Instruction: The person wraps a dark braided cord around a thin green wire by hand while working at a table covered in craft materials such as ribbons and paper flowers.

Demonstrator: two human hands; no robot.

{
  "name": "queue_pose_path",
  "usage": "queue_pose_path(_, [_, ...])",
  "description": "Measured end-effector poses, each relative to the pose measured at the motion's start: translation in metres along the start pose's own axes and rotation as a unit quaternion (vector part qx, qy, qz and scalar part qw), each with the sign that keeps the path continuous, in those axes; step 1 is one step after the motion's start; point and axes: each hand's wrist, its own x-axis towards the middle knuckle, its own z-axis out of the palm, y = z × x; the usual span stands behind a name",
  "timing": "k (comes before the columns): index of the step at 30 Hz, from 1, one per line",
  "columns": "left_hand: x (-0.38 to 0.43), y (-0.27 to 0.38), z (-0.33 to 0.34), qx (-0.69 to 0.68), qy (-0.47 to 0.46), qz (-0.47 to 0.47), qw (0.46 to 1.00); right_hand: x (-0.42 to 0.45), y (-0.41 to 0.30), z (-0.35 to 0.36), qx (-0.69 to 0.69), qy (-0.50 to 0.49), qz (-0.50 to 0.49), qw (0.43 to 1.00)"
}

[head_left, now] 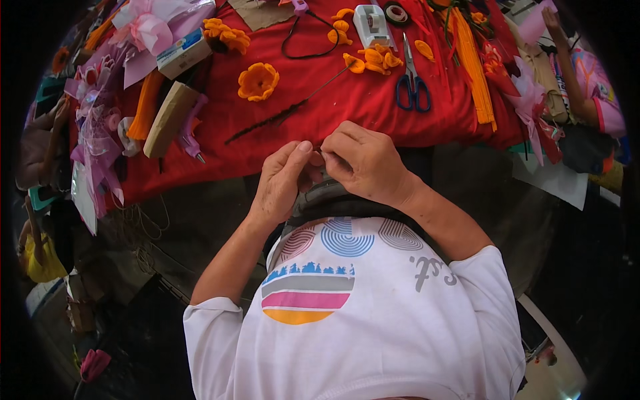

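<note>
My left hand (290, 177) and my right hand (367, 165) meet in front of my body, at the near edge of the red cloth (210, 167). Thumbs and fingertips of both are pinched together around a small dark piece (319, 149), mostly hidden and too small to identify. Just beyond them lies a wire stem (290, 111), partly wrapped in dark fuzzy material, beside a single orange petal (354, 64). An orange fuzzy cup-shaped flower (258, 81) sits farther back. Blue-handled scissors (413, 82) rest to the right, blades pointing away from me.
At left are a purple glue gun (191, 131), a cardboard block (170, 120), a small box (184, 52) and wrapped bouquets (97, 125). A white tape dispenser (372, 26), black tape roll (396, 14) and orange pipe cleaners (472, 75) lie right. Other people flank the table.
</note>
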Motion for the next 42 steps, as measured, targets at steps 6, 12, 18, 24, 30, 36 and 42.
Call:
queue_pose_path(6, [0.0, -0.003, 0.0, -0.046, 0.015, -0.001, 0.999, -0.001, 0.001, 0.003, -0.037, 0.002, -0.033, 0.999])
queue_pose_path(12, [0.002, -0.002, -0.008, -0.063, -0.008, -0.031, 0.998, -0.001, 0.003, 0.004, -0.016, 0.01, -0.024, 1.0])
queue_pose_path(18, [0.001, -0.004, 0.001, 0.035, 0.041, 0.062, 0.997, -0.001, 0.002, 0.003, -0.002, -0.009, -0.015, 1.0])
queue_pose_path(24, [0.011, 0.015, -0.005, 0.536, -0.003, 0.525, 0.661, 0.005, 0.007, -0.006, 0.417, -0.149, 0.343, 0.828])
queue_pose_path(30, [-0.005, 0.03, -0.016, 0.621, -0.184, 0.566, 0.511, -0.004, 0.024, -0.005, 0.578, -0.321, 0.414, 0.626])
queue_pose_path(36, [-0.003, 0.03, -0.018, 0.603, -0.197, 0.577, 0.515, -0.006, 0.027, -0.004, 0.613, -0.365, 0.377, 0.591])
queue_pose_path(42, [0.019, 0.011, -0.03, 0.599, -0.073, 0.438, 0.667, 0.002, 0.042, -0.009, 0.365, -0.251, 0.317, 0.838])
